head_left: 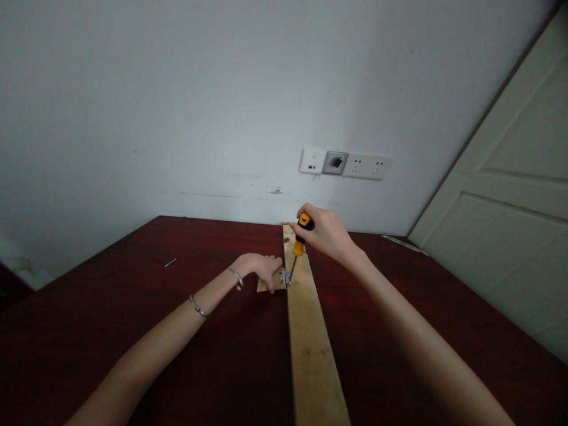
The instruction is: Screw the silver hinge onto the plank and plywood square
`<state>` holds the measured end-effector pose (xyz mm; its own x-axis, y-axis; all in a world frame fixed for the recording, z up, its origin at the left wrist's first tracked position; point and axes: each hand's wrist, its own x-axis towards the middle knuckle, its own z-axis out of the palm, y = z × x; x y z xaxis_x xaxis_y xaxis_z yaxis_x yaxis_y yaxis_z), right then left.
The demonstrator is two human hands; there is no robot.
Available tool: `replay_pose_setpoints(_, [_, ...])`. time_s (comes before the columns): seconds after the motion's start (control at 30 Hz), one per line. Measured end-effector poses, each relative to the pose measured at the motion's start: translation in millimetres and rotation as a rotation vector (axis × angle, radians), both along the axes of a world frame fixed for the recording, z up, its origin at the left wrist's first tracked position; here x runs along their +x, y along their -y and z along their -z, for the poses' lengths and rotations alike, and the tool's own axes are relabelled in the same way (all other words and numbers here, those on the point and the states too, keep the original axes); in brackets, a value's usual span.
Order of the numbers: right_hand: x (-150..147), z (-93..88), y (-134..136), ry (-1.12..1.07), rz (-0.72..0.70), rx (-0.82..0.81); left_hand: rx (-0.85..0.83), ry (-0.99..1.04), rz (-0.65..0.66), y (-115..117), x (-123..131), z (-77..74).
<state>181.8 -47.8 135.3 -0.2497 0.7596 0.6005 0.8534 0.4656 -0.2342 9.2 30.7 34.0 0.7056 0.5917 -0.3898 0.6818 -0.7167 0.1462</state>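
My right hand (326,232) is wrapped round the handle of a yellow and black screwdriver (299,245). The shaft points down, its tip meeting a small metal hinge (284,276) at the left edge of a long pale wooden board (309,337). My left hand (262,268) grips a small flat wooden piece (265,286), thumb toward me and fingers on the far side. This piece lies against the board's left side, and the hinge spans the joint between them. The screw under the tip is too small to make out.
Both wooden parts lie on a dark red tabletop (213,367). A thin metal rod-like item (170,262) lies at the left. Behind the table, the wall carries sockets (364,166); a white panelled door (510,195) stands at right, near a flat strip (404,244).
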Motion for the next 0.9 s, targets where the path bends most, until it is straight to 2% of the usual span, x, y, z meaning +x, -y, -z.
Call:
replay_pose_setpoints(0.13, [1, -22.5, 3, 0.215, -0.111, -0.147, 0.001, -0.114, 0.017, 6, 1, -11.4])
replay_pose_setpoints(0.3, [-2, -36.2, 5, 0.385, -0.012, -0.227, -0.007, -0.121, 0.006, 9, 2, -15.5])
replay_pose_setpoints(0.37, [-2, -38.2, 4, 0.405, -0.016, -0.242, -0.005, -0.115, 0.000, 9, 2, -15.2])
replay_pose_setpoints(0.5, [-2, -39.1, 1, 0.416, -0.127, -0.268, -0.011, -0.119, -0.023, 8, 2, -14.1])
replay_pose_setpoints(0.63, [-4, -38.7, 0, 0.419, -0.049, -0.268, -0.006, -0.137, -0.009, 7, 2, -13.2])
replay_pose_setpoints(0.8, [-7, -38.6, 2, 0.434, -0.148, -0.274, -0.014, -0.153, -0.005, 7, 1, -15.0])
replay_pose_setpoints(0.9, [-9, -38.1, 4, 0.448, -0.109, -0.248, -0.011, -0.162, -0.021, 10, 1, -17.4])
